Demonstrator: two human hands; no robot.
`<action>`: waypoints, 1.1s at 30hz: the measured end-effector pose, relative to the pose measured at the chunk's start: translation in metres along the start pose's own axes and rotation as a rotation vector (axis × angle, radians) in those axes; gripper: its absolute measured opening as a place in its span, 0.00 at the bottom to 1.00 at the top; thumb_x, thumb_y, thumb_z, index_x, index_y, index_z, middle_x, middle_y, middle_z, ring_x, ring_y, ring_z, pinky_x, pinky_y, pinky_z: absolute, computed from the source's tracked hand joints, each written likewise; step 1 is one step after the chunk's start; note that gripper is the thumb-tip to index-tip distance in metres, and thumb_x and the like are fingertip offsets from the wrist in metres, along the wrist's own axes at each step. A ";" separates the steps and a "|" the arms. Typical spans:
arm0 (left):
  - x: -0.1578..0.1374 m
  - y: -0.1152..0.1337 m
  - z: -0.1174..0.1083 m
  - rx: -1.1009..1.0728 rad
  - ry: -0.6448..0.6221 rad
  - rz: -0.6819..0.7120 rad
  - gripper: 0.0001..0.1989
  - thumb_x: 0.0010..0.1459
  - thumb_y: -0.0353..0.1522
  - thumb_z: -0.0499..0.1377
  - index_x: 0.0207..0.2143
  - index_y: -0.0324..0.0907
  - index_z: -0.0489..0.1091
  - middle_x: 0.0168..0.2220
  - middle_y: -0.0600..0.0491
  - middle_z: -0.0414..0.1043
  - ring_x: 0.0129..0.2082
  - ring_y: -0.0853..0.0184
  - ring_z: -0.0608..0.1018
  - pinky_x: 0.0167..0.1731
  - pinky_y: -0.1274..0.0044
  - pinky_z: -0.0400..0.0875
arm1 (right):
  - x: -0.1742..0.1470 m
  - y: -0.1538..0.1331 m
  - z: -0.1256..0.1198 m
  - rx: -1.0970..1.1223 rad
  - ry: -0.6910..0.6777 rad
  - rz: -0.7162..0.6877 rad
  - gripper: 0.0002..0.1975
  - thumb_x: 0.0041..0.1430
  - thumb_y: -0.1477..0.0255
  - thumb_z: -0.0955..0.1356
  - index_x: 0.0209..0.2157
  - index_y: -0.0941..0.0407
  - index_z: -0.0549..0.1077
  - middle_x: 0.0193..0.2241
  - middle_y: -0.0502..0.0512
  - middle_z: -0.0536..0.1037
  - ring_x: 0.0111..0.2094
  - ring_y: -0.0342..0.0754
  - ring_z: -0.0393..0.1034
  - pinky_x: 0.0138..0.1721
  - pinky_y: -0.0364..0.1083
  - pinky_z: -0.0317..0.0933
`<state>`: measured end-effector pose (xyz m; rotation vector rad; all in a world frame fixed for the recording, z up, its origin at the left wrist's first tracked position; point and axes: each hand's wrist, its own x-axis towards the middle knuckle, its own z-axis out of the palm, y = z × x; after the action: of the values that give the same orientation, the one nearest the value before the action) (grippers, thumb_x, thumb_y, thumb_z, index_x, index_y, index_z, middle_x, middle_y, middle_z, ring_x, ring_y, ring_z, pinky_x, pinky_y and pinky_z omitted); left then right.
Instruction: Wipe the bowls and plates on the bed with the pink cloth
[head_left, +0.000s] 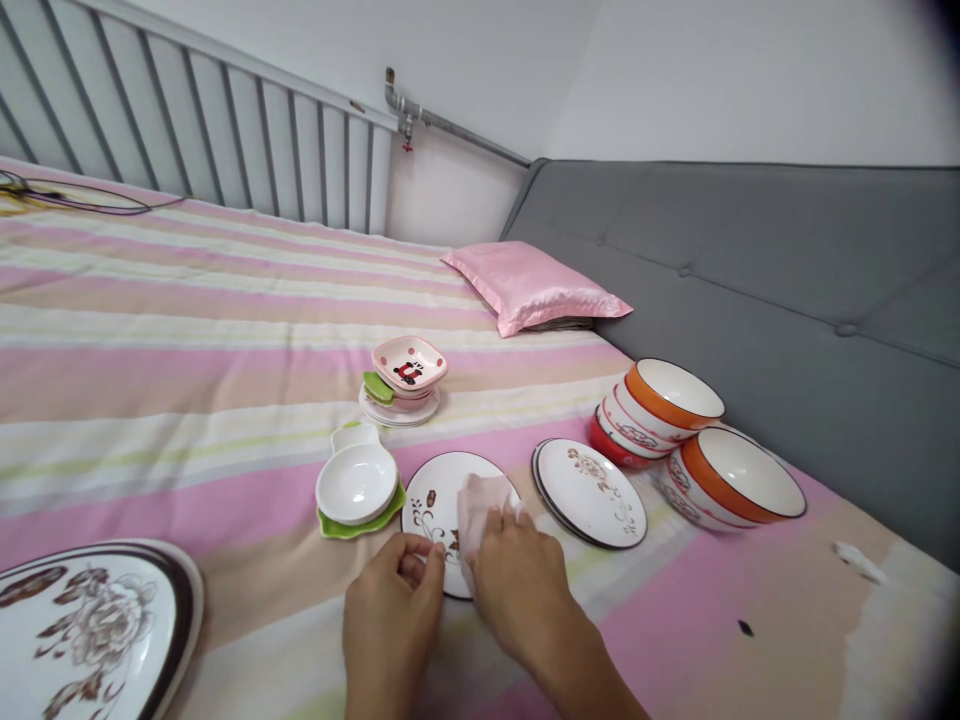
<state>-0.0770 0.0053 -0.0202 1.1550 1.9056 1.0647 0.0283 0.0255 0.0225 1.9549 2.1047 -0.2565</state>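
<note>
A round white plate (pixel 433 478) with a dark rim and brown flower print lies flat on the bed. My left hand (pixel 394 625) is curled at its near left edge, thumb and fingers closed on the rim. With bent fingers, my right hand (pixel 521 575) presses a pale pink cloth (pixel 476 510) onto the plate's right half, hiding part of the print. Close by on the left, a small white bowl (pixel 357 484) sits on green-edged dishes. Just right of my right hand is a short stack of similar plates (pixel 592 490).
Stacked bowls (pixel 652 410) and a second orange-rimmed stack (pixel 739 480) stand at right. Small pink dishes (pixel 409 370) are piled farther back. Large oval plates (pixel 97 620) lie at lower left. Beyond are a pink pillow (pixel 536 280) and a grey headboard (pixel 750 260).
</note>
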 end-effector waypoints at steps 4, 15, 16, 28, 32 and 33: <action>0.003 -0.002 0.000 -0.009 -0.035 -0.023 0.10 0.47 0.41 0.56 0.23 0.44 0.68 0.16 0.57 0.67 0.19 0.66 0.70 0.24 0.77 0.58 | -0.013 -0.005 -0.010 0.059 -0.060 -0.096 0.22 0.62 0.73 0.58 0.54 0.68 0.66 0.51 0.75 0.69 0.56 0.64 0.60 0.51 0.58 0.61; 0.006 -0.005 -0.002 -0.065 0.022 -0.073 0.14 0.45 0.45 0.57 0.25 0.43 0.68 0.18 0.56 0.70 0.21 0.65 0.71 0.26 0.76 0.62 | 0.014 -0.012 0.030 0.231 0.057 -0.536 0.45 0.52 0.69 0.66 0.65 0.59 0.38 0.66 0.58 0.31 0.65 0.58 0.19 0.64 0.60 0.26; 0.006 -0.005 -0.002 -0.063 0.027 -0.070 0.14 0.45 0.45 0.58 0.24 0.43 0.68 0.18 0.56 0.69 0.21 0.66 0.71 0.26 0.76 0.61 | 0.018 -0.012 0.034 0.248 0.079 -0.510 0.44 0.53 0.68 0.65 0.65 0.59 0.36 0.66 0.57 0.30 0.65 0.58 0.19 0.64 0.59 0.27; 0.006 -0.010 0.001 -0.163 0.019 -0.081 0.14 0.44 0.44 0.58 0.25 0.42 0.69 0.18 0.56 0.70 0.20 0.66 0.71 0.25 0.77 0.62 | 0.023 -0.006 0.027 0.315 0.069 -0.469 0.35 0.60 0.65 0.60 0.65 0.56 0.40 0.66 0.56 0.35 0.66 0.57 0.21 0.63 0.60 0.31; 0.008 -0.011 0.000 -0.191 -0.007 -0.098 0.16 0.44 0.46 0.58 0.25 0.42 0.69 0.17 0.56 0.69 0.19 0.67 0.70 0.23 0.77 0.62 | 0.007 0.012 0.006 0.390 -0.020 -0.513 0.28 0.62 0.65 0.60 0.63 0.49 0.51 0.66 0.53 0.44 0.66 0.55 0.27 0.63 0.59 0.32; 0.008 -0.010 -0.001 -0.189 -0.006 -0.101 0.16 0.44 0.46 0.58 0.25 0.42 0.69 0.17 0.56 0.69 0.19 0.67 0.70 0.23 0.77 0.62 | 0.004 0.016 0.003 0.397 -0.038 -0.523 0.29 0.60 0.65 0.62 0.62 0.48 0.52 0.65 0.53 0.46 0.66 0.54 0.30 0.63 0.58 0.33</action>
<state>-0.0846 0.0093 -0.0298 0.9453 1.7958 1.1560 0.0439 0.0296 0.0193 1.5063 2.6642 -0.8588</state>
